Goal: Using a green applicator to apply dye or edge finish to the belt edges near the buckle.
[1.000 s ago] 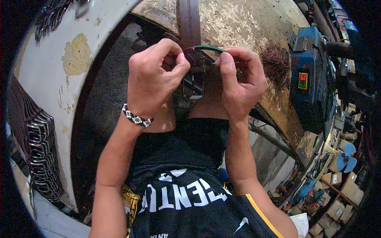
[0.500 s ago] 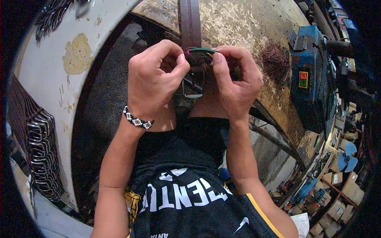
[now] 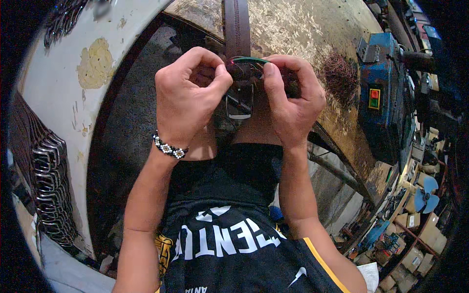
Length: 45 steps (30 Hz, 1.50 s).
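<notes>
My right hand (image 3: 295, 100) pinches one end of a thin, slightly bowed green strip (image 3: 250, 59) between thumb and forefinger. The strip's other end, with a small pinkish-red spot, reaches the fingertips of my left hand (image 3: 193, 85). Those fingertips are pinched together; whatever lies between them is too small to make out. Just beyond and below the strip, a brown stitched leather belt (image 3: 236, 29) hangs over the table edge. Its rectangular metal buckle (image 3: 239, 116) dangles between my knees. A black-and-white beaded bracelet (image 3: 168, 148) circles my left wrist.
The worn wooden table (image 3: 293, 29) bears a tangled reddish-brown heap of thread (image 3: 340, 79). A blue machine (image 3: 381, 105) with a red-green switch stands at right. Buckled belts (image 3: 51, 180) hang along a pale surface (image 3: 124, 53) at left. Boxes (image 3: 415, 259) and a blue fan (image 3: 426, 194) lie lower right.
Both hands stay nearly in place, still pinched. The green strip looks slightly thinner and more arched, and the left hand has shifted a little to the left.
</notes>
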Available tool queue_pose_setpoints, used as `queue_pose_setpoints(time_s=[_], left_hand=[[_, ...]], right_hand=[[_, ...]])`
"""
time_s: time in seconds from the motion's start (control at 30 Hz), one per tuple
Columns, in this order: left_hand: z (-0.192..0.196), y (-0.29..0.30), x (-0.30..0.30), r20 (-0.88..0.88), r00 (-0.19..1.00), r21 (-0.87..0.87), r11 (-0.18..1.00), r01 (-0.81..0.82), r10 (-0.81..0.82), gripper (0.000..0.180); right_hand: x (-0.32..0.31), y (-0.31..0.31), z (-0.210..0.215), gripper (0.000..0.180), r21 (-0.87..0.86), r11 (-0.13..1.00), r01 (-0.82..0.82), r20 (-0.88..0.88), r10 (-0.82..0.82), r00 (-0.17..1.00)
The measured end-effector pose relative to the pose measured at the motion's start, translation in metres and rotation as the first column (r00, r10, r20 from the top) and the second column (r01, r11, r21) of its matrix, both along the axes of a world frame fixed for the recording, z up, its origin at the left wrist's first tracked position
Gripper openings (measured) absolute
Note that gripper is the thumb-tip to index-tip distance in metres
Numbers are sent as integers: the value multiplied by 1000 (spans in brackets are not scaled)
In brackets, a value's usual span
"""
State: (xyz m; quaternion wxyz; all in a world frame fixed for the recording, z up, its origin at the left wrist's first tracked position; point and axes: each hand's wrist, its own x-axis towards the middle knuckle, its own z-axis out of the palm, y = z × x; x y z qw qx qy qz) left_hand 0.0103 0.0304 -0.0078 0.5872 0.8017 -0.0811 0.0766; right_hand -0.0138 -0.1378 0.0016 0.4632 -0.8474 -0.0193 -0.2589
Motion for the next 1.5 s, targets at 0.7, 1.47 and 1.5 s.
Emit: queue_pose_setpoints(time_s=[0.7,1.47,1.5], left_hand=[[-6,2,-6,-171,985,-142,990,-3,-22,6],[60,-25,36,191,981,-104,994,-26,45,22],[44,-17,22,143,989,-19,999,-46,48,26]], right_hand=[[1,3,-2,8,-41,998,-43,-36,41,999],[-1,-13,-4,15,525,835,167,-69,-154,986],[0,-13,-4,15,523,839,152,-59,-143,988]])
